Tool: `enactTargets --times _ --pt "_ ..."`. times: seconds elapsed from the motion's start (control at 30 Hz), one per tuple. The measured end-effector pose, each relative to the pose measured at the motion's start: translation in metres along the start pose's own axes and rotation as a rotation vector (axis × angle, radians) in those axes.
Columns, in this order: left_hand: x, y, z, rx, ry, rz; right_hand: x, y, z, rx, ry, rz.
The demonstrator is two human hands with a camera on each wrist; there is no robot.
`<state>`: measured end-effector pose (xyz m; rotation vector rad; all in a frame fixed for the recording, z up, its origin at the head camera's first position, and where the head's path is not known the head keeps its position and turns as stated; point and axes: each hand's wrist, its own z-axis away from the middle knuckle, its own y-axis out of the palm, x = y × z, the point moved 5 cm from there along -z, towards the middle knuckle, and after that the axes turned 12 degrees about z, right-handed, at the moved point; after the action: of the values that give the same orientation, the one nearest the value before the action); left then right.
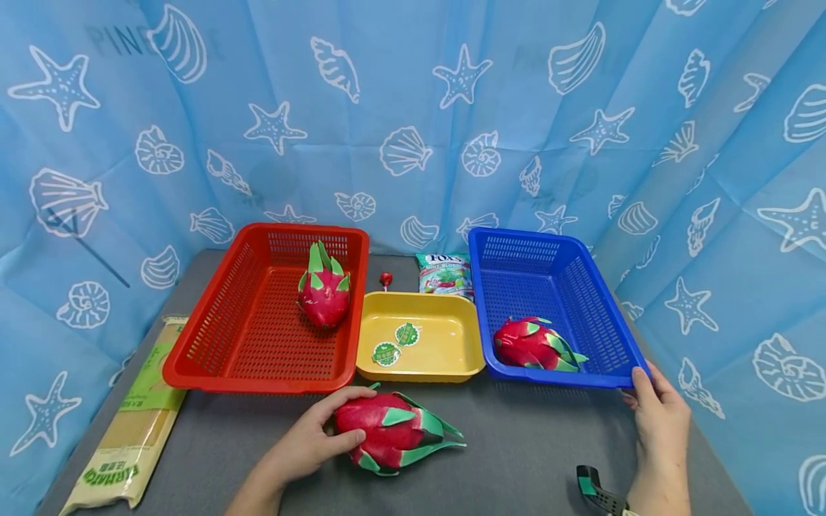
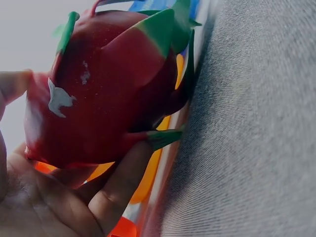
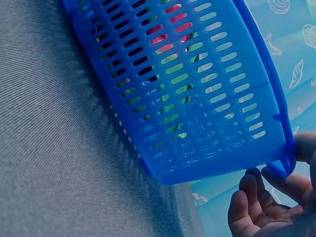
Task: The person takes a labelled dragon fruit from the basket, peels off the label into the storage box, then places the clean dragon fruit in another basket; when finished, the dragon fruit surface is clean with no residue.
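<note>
My left hand (image 1: 316, 433) grips a red dragon fruit (image 1: 381, 426) with green leaf tips, thumb on the near side and fingers over its blunt end. The fruit lies in front of the yellow tray, leaves pointing right. In the left wrist view, pale scuffs mark its skin. My right hand (image 1: 661, 419) pinches the near right corner of a blue basket (image 1: 590, 308) between thumb and index finger; the other fingers curl below the rim. Inside that basket another dragon fruit (image 1: 525, 342) lies on its side, showing through the slots in the right wrist view.
At left stands a red basket (image 1: 261, 319) with a dragon fruit (image 1: 325, 295) in it. Between the baskets, the yellow tray (image 1: 448, 333) holds two green round stickers (image 1: 386, 353). Behind it are a red lollipop (image 1: 386, 278) and candy bag (image 1: 445, 274). A long noodle packet (image 1: 132, 423) lies left.
</note>
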<state>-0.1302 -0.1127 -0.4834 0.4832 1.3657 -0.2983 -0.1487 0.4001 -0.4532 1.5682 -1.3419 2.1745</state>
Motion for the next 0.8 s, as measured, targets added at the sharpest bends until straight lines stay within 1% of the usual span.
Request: enactTargets --times 0.2,0.3,0.4,0.47,0.53,0.6,0.67,0.77,0.8 --pt "-0.001 0.004 0.000 0.022 0.044 0.044 -0.003 0.003 0.001 0.030 0.029 -0.030" --pt "-0.004 0.007 0.000 0.046 0.076 0.090 -0.005 0.003 0.001 0.026 0.017 -0.026" --pt "-0.011 0.011 0.000 0.052 0.096 0.152 -0.007 0.002 0.002 0.012 0.013 -0.088" --pt "-0.019 0.014 0.001 0.048 0.117 0.194 -0.009 0.002 0.002 0.006 0.007 -0.134" --pt "-0.027 0.016 0.002 0.033 0.119 0.235 -0.010 0.001 0.003 -0.003 -0.008 -0.170" --pt "-0.037 0.017 0.003 0.027 0.142 0.263 -0.009 0.001 0.003 -0.016 -0.048 -0.148" --pt "-0.049 0.017 0.003 0.017 0.159 0.274 -0.009 0.000 0.003 -0.032 -0.096 -0.096" --pt "-0.068 0.018 -0.002 -0.007 0.204 0.262 -0.006 -0.001 0.003 -0.064 -0.155 -0.027" --pt "-0.075 0.019 -0.004 -0.019 0.221 0.255 -0.006 -0.001 0.004 -0.070 -0.168 -0.018"
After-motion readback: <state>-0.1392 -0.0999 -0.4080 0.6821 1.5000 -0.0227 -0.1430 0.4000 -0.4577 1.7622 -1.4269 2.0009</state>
